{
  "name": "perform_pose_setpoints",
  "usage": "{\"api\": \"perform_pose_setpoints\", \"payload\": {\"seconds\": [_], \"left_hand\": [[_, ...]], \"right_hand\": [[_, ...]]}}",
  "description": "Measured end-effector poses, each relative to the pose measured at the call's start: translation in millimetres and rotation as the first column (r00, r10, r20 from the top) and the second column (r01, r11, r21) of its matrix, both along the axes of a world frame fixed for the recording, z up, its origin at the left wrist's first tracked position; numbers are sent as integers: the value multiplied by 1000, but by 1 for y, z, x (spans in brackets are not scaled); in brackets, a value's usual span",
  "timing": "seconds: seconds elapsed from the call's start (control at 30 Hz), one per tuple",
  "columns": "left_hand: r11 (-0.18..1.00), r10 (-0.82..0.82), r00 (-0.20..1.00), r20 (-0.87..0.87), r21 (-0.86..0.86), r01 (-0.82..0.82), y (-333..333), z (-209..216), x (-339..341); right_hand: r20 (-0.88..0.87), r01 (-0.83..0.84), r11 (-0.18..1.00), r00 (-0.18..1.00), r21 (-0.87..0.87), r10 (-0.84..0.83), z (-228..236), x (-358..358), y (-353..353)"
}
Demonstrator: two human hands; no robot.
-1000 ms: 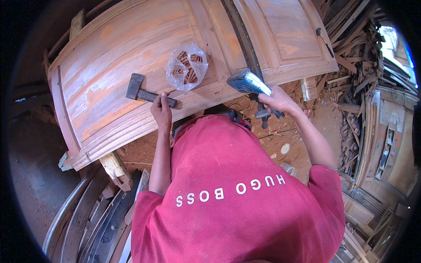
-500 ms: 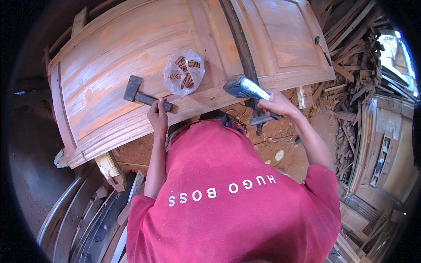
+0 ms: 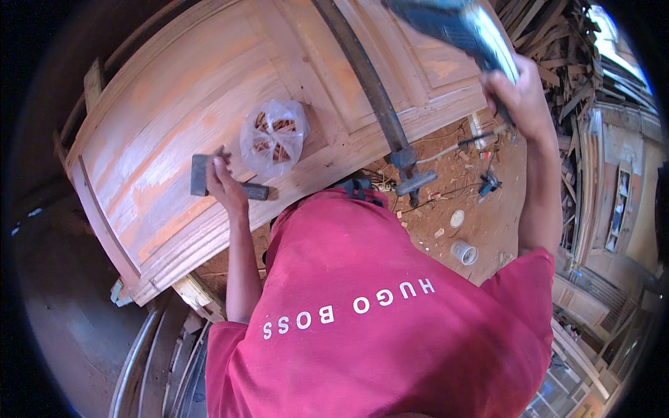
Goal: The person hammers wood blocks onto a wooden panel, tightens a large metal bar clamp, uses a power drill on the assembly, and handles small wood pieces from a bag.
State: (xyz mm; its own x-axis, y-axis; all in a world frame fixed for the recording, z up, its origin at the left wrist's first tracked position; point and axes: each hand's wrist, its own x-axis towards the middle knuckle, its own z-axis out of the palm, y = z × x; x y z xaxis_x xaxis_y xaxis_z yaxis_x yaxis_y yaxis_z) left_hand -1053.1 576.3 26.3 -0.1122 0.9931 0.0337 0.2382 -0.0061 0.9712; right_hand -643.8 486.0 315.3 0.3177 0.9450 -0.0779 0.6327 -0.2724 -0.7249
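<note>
Raised over the right part of a wooden panel door (image 3: 181, 83), my right hand (image 3: 519, 94) is closed round the narrow end of a blue-and-silver power tool (image 3: 463, 31). The tool is blurred and cut off by the top edge, so its exact kind is unclear. My left hand (image 3: 226, 184) lies across the hammer (image 3: 200, 174) on the door, its fingers loosely apart over the handle. Just right of that hand sits a clear plastic bag (image 3: 274, 143) of small brown wooden pieces. A long metal bar clamp (image 3: 369, 76) crosses the door.
Wooden supports (image 3: 195, 296) hold the door up. On the dirt floor are a clear plastic cup (image 3: 464, 252), a pale round disc (image 3: 456, 219) and a cord (image 3: 456, 148). Scrap wood (image 3: 557, 70) is piled at the far right; curved boards (image 3: 150, 359) stand at lower left.
My right hand has lifted the power tool up and right, away from the clamp. My left hand has shifted along the hammer toward its head, its fingers loosening. The view has shifted too.
</note>
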Motion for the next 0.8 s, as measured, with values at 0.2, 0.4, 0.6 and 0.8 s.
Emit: {"api": "perform_pose_setpoints", "payload": {"seconds": [0.2, 0.4, 0.6, 0.8], "left_hand": [[919, -107, 988, -111, 367, 141, 147, 92, 97], [736, -203, 979, -20, 656, 166, 300, 141, 212], [818, -312, 943, -119, 471, 330, 425, 142, 277], [777, -508, 858, -74, 390, 493, 491, 69, 301]], "right_hand": [[-99, 21, 987, 995, 159, -5, 5, 40, 141], [-119, -120, 979, 983, 162, 140, -29, 68, 294], [-303, -263, 962, 925, -71, 230, -104, 74, 424], [-417, -316, 919, 887, -234, 198, -150, 70, 487]]}}
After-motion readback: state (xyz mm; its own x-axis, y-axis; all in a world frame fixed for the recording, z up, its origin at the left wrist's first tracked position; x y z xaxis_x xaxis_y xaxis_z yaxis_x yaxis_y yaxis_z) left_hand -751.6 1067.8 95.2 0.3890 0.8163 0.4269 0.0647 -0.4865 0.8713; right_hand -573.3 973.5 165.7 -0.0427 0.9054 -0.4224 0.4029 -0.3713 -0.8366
